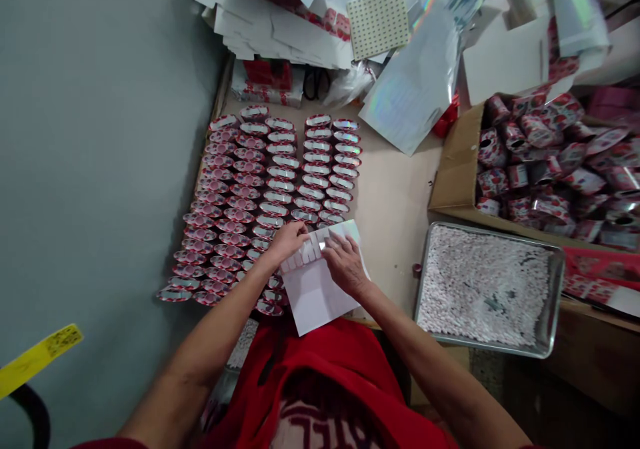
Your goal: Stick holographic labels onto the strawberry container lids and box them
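Note:
A white sheet of labels (320,295) lies tilted at the front edge of the table, with a row of narrow pale strips along its upper part. My left hand (290,241) is closed in a pinch at the sheet's upper left; what is between the fingertips is too small to make out. Over the right end of the strips, my right hand (345,265) grips the sheet with bent fingers. Beyond both hands stand several columns of small oval red-and-pink printed boxes (243,203). Many of those on the right carry a whitish strip on top; those on the left show pink round centres.
At right, a metal tray (559,302) holds many small pale pieces. Behind it, a cardboard box (456,162) is full of printed packs. Papers (285,32), a dotted yellowish sheet (379,20) and shiny film (413,95) cover the back. A grey wall (100,135) bounds the left.

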`<state>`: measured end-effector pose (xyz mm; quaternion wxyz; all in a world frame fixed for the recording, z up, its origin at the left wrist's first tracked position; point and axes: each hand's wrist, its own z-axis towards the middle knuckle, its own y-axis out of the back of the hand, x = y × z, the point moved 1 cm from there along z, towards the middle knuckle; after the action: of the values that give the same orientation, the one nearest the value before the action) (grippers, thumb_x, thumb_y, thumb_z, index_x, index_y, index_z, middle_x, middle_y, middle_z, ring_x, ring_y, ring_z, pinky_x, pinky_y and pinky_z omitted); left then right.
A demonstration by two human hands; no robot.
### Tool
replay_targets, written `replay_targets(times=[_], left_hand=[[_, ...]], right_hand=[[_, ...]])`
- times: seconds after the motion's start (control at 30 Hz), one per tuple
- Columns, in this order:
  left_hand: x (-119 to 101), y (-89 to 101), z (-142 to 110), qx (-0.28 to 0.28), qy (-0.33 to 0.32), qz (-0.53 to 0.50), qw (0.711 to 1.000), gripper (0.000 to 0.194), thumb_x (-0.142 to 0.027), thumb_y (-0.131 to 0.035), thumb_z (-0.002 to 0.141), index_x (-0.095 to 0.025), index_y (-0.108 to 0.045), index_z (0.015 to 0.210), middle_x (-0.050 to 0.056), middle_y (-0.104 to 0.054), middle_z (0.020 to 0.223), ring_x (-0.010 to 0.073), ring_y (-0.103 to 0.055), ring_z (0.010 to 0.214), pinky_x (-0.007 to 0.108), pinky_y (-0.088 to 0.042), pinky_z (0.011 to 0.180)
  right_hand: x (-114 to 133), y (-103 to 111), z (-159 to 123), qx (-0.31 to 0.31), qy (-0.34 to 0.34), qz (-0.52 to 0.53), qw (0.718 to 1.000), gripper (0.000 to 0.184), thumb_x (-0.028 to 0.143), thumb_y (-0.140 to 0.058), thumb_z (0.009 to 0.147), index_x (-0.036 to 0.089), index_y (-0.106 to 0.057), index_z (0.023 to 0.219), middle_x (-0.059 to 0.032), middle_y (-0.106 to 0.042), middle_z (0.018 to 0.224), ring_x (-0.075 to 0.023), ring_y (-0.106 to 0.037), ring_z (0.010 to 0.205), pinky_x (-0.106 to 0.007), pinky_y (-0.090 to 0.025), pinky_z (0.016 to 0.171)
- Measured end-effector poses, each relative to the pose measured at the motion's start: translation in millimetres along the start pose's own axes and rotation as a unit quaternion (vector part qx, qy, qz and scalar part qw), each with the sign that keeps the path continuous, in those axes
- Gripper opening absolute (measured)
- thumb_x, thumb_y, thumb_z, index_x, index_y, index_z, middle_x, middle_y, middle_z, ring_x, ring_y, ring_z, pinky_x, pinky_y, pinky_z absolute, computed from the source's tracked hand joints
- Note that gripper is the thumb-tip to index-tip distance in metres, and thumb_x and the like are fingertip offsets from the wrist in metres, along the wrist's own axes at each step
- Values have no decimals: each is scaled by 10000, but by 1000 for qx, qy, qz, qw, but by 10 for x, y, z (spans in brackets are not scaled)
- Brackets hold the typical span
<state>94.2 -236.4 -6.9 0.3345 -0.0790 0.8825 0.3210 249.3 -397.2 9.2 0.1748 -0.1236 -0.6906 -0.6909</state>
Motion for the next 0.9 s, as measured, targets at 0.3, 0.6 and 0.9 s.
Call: replay_targets(times=[0.3,0.6,0.9], left_hand=[[-292,-199,-146,-84,-12,99,991,137,-241,-594,949,-240,-730,962,97,-744,935,273,-696,920,353,-484,811],[-59,251,-199,-60,98,-550,827,665,-759,-453,949,-144,-703,995,136,-758,974,236,-739,886,351,-593,824],[219,396,-173,-105,129,-685,709,469,-486,-892,743,-131,-697,978,114,-779,882,193,-769,784,276,-622,733]], right_hand=[[384,835,60,21,-200,184,962,120,301,-667,928,243,-693,827,-1,-589,614,-187,-537,642,-374,-452,762],[349,713,1066,21,-393,635,665,405,538,-877,632,210,-657,723,86,-434,523,-78,-333,460,-218,-311,400],[293,145,1391,12,-406,610,680,439,531,-919,557,185,-693,704,17,-617,642,-98,-463,552,-240,-354,512]])
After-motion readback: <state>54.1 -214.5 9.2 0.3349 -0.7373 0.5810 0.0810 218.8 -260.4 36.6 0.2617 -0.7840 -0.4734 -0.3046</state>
